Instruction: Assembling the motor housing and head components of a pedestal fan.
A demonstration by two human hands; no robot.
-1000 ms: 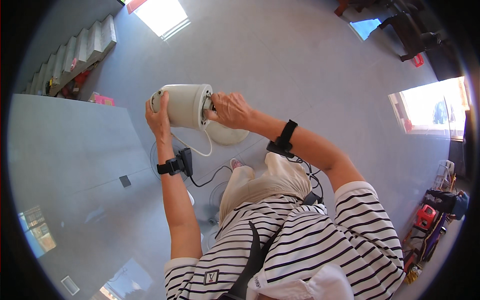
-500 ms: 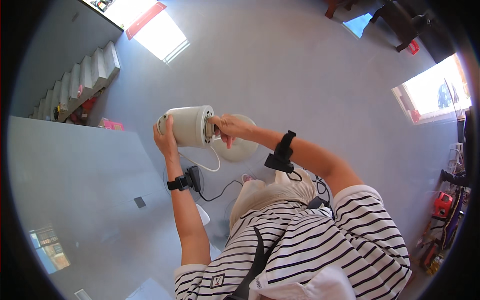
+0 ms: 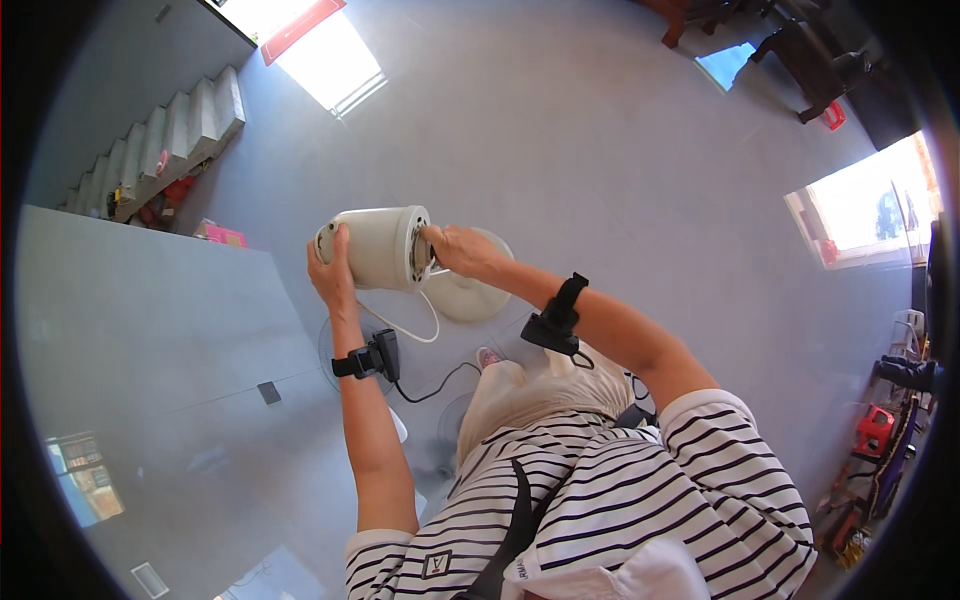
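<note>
Head view: cream cylindrical housing (image 3: 378,250) held on its side in the air, well above the grey floor (image 3: 620,180), between both hands. Left hand (image 3: 330,272) at the closed left end, grip clamped firmly on the housing, thumb laid along the near wall and fingers wrapped round the end, just beside small dark openings. Right hand (image 3: 465,250) at the open right end, fingertips bent in against the exposed inner part (image 3: 424,245) inside the rim; grip partly hidden there, so impossible to tell whether pinching that part or only pressing against it. White cord (image 3: 424,341) hanging in a loose loop beneath the housing, from near the open end back toward the left forearm. Behind the right hand, partly covered by it, a round cream disc (image 3: 475,295) on the floor. Black strapped devices on both forearms, left (image 3: 378,355) and right (image 3: 552,325), with a thin black cable (image 3: 435,392) trailing from the left one. Beyond, at upper left, grey stairs (image 3: 180,135) and a pink box (image 3: 222,234).
</note>
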